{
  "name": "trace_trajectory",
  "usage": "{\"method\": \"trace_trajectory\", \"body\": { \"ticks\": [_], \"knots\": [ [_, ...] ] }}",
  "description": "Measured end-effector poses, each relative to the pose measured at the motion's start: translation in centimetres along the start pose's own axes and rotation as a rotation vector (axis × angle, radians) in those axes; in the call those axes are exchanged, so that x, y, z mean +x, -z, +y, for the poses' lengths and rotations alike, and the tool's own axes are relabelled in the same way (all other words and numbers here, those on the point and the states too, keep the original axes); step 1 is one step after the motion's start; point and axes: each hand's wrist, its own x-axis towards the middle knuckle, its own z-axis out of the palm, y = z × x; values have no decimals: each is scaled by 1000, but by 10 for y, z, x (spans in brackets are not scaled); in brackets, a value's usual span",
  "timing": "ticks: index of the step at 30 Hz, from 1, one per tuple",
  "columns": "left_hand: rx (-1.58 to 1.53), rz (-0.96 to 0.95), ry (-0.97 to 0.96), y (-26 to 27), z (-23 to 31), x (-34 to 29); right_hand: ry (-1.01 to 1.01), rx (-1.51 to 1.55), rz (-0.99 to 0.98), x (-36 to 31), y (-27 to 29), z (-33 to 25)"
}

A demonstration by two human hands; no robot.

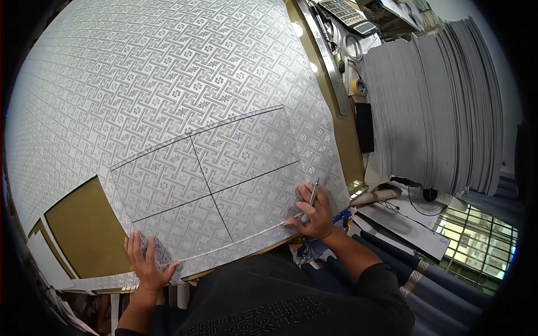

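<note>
Silver-grey patterned fabric (185,61) covers most of the table before me. On its near part lies a clear template sheet (168,196), marked with a dark curved line and crossing straight black lines. A pale curved line runs along its near side, between my two hands. My left hand (147,263) rests with fingers spread at the template's near left corner. At the near right corner, my right hand (315,215) holds a slim silver pen (314,193) pointing up and away from the sheet. The fingers of that hand also touch the sheet, and the pen's lower end is hidden.
A long metal ruler (330,73) lies along the table's right edge. Beyond it are a calculator (342,12), a yellow tape roll (357,87) and a black flat object (364,127). A tall stack of grey sheets (412,106) and a fan (429,195) stand at right.
</note>
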Motion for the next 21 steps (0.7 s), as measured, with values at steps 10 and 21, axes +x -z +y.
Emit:
{"method": "trace_trajectory", "body": {
  "ticks": [10,21],
  "knots": [
    [-12,-39,19,-3,-3,-9,-6,9,-67,-5,0,3],
    [0,-43,20,-1,-1,-7,-16,0,-63,-4,1,3]
  ]
}}
